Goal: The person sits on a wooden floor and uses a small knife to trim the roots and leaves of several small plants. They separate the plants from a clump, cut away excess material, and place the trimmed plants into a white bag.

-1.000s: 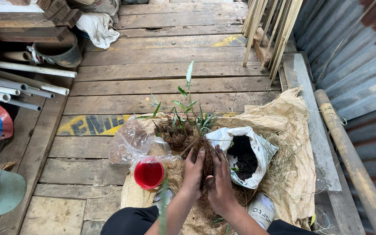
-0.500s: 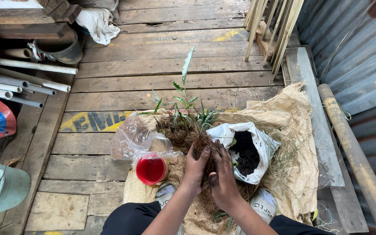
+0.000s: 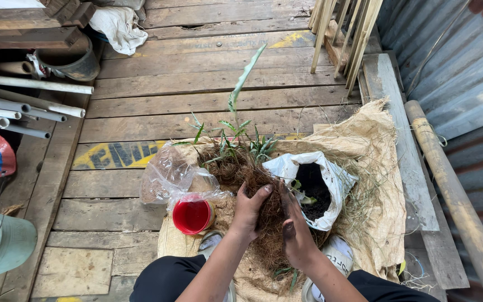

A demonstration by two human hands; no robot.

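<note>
Cupping the root clump at lower centre of frame w/ both hands, left hand & right hand pressed on either side, fingers curled on the fibres. Looks bare-rooted, brown, tangled, green leaves poking up top. Not yet in the white soil bag just right; red cup sits left.

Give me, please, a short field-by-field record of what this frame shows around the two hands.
Left hand: pressed against the left side of a brown root clump
Right hand: pressed against the clump's right side
Plant: green shoots rising from the far end of the clump
Right of the clump: open white bag of dark soil
Left of the clump: red cup, clear plastic bag
Underneath: tan sack spread on a wooden plank floor
</note>
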